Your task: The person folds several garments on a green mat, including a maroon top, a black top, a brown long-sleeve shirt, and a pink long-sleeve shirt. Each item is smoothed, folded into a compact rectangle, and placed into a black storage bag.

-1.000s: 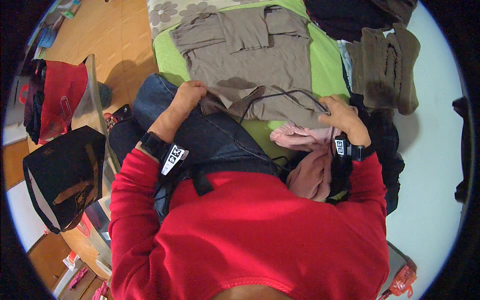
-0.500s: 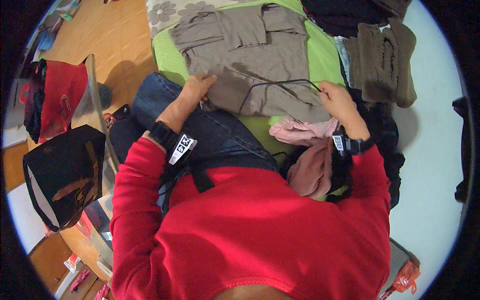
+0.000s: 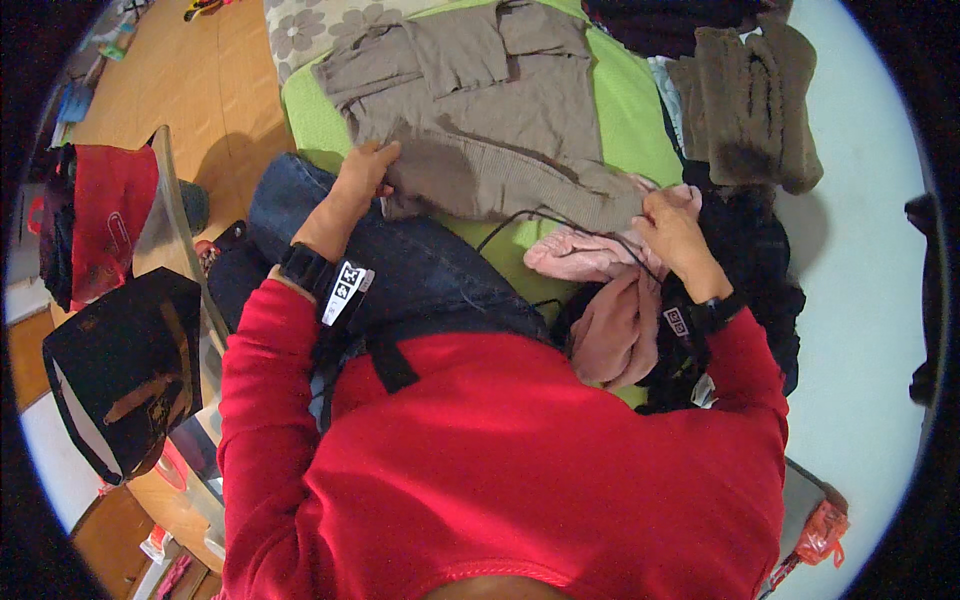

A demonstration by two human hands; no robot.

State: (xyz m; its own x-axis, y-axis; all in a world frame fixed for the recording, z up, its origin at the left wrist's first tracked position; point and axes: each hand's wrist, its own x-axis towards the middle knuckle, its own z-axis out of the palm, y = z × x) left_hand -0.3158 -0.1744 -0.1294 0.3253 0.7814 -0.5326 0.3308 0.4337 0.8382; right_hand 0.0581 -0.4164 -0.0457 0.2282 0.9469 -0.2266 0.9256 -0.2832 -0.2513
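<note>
A taupe knit sweater (image 3: pixel 540 110) lies spread on a lime-green cover (image 3: pixel 640 130), its sleeves folded inward at the far end. Along its near edge, a ribbed band (image 3: pixel 500 178) stretches between my hands. My left hand (image 3: pixel 358 185) pinches the band's left end, fingers closed on the fabric. At the right end, my right hand (image 3: pixel 678 238) grips the cloth beside a pink garment (image 3: pixel 580 252); its fingertips are partly hidden. A thin black cord (image 3: pixel 540 214) arches below the band toward my right wrist. Dark blue jeans cover my leg (image 3: pixel 420 260) under my left forearm.
Folded brown fuzzy clothing (image 3: pixel 745 110) is stacked at the far right, with black clothing (image 3: pixel 745 245) nearer. To the left stand a black bag (image 3: pixel 130 370) and a red bag (image 3: pixel 105 215). A floral fabric (image 3: pixel 320 30) lies at the far edge.
The sweater's near edge is now drawn out as a straight ribbed band. My right hand has come slightly nearer, and the black cord has dropped lower. The view has shifted a little.
</note>
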